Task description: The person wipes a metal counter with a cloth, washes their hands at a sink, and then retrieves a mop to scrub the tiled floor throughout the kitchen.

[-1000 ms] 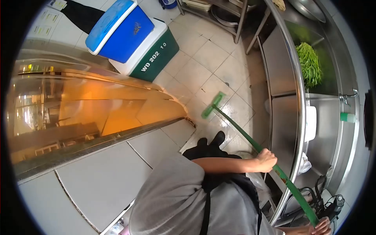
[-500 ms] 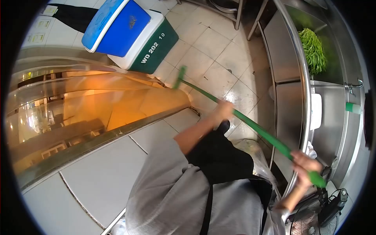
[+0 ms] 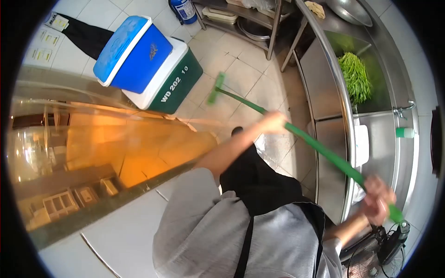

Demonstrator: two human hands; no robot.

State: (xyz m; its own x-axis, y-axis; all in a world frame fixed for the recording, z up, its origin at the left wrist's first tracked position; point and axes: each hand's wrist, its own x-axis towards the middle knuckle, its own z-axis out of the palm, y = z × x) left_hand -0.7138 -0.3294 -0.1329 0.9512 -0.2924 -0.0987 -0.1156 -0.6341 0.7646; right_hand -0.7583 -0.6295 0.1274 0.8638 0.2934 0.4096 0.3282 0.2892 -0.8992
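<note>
- Both hands are wrapped around a long green pole, a floor squeegee [image 3: 296, 134] by the look of it. Left hand [image 3: 274, 123] has its fingers closed round the middle of the shaft, arm stretched out, a bit motion-blurred.
- Going left to right: far left is a curved, shiny steel counter front [image 3: 92, 148] with a warm orange reflection, smooth and glossy.
- Next to it sits a boxy blue cooler [image 3: 132, 51] with a lighter blue lid, stacked on a green-and-white cooler [image 3: 174, 85] marked "WD 202 10", both hard plastic.
- The squeegee's flat, narrow head [image 3: 216, 88] is down at the pale square floor tiles [image 3: 241, 69], just right of the green cooler; the tiles look wet and shiny near the person's dark shoe [image 3: 237, 131].
- From there the straight handle runs diagonally down to the right, over the grey shirt and black apron.
- Right hand [image 3: 379, 200] is clenched tight round the top end of the handle, also blurry.
- Right side is a stainless sink unit [image 3: 331, 78] with a rounded rail, and a bundle of thin green stalky vegetables [image 3: 354, 76] lying in the basin.
</note>
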